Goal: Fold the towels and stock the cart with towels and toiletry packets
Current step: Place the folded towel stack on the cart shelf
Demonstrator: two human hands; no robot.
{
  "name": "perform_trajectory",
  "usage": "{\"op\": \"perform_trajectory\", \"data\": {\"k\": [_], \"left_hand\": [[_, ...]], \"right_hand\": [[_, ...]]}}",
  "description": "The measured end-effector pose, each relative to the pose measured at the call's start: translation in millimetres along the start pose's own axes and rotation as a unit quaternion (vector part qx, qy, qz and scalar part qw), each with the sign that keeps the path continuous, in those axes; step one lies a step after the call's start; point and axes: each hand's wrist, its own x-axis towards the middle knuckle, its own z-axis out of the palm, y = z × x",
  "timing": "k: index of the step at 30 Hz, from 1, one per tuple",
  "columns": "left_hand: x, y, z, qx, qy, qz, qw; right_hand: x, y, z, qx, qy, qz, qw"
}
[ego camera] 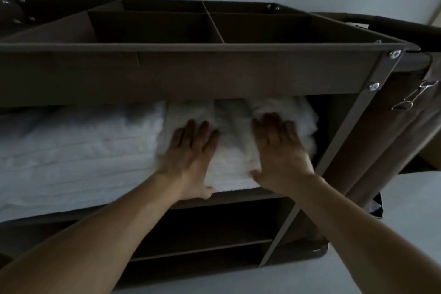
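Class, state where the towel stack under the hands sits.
Head view: the towel stack sits at the right end of the cart's middle shelf, beneath the top tray, right of a wider towel pile.

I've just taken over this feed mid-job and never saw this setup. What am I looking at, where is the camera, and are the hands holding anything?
No machine here: a person works with two bare hands, and the one picture comes from a camera worn on their head, looking forward and down. In front stands a dark cart. Dividers split its top tray; no toiletry packets show there from this angle. On the shelf below lie folded white towels: a wide stack on the left, a narrower stack on the right. The left hand and right hand both lie flat, fingers straight, against the narrower stack, pressing it and gripping nothing. A fabric bag hangs at the cart's right end.
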Motion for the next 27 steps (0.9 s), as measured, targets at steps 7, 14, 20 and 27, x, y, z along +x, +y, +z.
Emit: {"op": "perform_trajectory", "data": {"k": [7, 14, 20, 27], "left_hand": [[-14, -5, 30, 0.002, 0.07, -0.043, 0.997], [-25, 6, 11, 0.091, 0.053, -0.029, 0.994], [7, 7, -42, 0.093, 0.155, -0.008, 0.984], [-24, 6, -9, 0.011, 0.133, -0.078, 0.988]], "right_hand": [[-3, 16, 8, 0.0, -0.007, 0.045, 0.999], [-12, 30, 13, -0.108, -0.039, -0.044, 0.992], [-7, 26, 9, -0.119, 0.015, -0.013, 0.993], [-19, 15, 31, -0.11, 0.068, 0.01, 0.992]]}}
